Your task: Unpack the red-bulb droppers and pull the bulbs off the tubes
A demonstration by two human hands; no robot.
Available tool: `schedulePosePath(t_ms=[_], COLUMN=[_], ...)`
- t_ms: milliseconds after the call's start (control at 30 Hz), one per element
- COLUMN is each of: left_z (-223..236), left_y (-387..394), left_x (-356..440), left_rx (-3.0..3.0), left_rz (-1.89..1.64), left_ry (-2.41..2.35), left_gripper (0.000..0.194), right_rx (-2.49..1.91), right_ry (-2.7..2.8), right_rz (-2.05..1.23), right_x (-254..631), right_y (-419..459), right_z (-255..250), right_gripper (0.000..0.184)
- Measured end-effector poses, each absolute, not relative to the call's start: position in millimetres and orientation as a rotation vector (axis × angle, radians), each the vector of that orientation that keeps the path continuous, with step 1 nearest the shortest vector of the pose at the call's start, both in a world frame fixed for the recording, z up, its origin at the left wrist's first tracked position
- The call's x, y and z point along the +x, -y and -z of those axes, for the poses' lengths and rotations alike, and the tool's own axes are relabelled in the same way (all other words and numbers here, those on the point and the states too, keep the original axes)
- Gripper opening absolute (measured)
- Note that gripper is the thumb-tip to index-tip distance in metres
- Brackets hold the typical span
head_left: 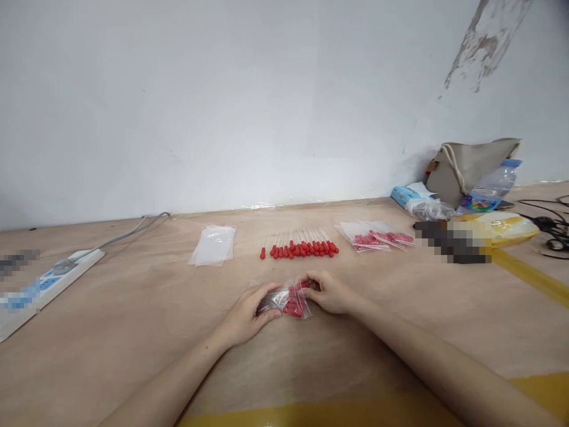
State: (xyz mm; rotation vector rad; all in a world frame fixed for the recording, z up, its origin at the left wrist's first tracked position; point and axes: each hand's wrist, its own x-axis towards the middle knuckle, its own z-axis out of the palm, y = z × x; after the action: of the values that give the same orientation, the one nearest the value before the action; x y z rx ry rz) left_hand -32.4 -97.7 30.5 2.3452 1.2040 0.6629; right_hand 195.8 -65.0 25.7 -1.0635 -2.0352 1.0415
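Note:
Low over the front of the table, a clear zip bag (pixel 274 300) lies between my two hands, with several red-bulbed droppers (pixel 293 307) inside. My left hand (pixel 249 311) grips the bag's left side between thumb and fingers. At the zip end, the fingers of my right hand (pixel 326 292) are pinched against the bag and a red bulb; the exact hold is partly hidden. Behind the hands, a row of loose droppers (pixel 304 248) points its red bulbs toward me. Flat clear bags (pixel 216 244) are stacked to their left, and filled bags (pixel 376 237) lie to their right.
A white power strip (pixel 73 264) with a grey cable sits at the left. On the right are a tissue pack (pixel 405 196), a grey bag (pixel 471 169), a plastic bottle (pixel 493 187), a yellow-white package (pixel 511 230) and black cables (pixel 553 225). A wall stands behind.

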Motion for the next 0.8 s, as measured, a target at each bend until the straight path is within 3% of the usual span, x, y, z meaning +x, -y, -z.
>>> schedulePosePath(t_ms=[300,500,800], left_z=[-30,-31,-32], left_y=[98,97,99], left_x=[-32,-31,-31], left_rx=[2.343,2.359,2.359], left_rz=[-0.681,-0.672,-0.702], left_ry=[-1.199,-1.194,-1.210], left_gripper=[0.044,0.042,0.038], right_rx=[-0.993,-0.968,-0.948], right_ry=[1.948,1.747,1.637], right_rz=[-1.333,-1.495,-1.560], right_x=[196,218,239], right_y=[63,59,49], right_z=[-25,-29,-23], right_gripper=[0.017,0.032,0.033])
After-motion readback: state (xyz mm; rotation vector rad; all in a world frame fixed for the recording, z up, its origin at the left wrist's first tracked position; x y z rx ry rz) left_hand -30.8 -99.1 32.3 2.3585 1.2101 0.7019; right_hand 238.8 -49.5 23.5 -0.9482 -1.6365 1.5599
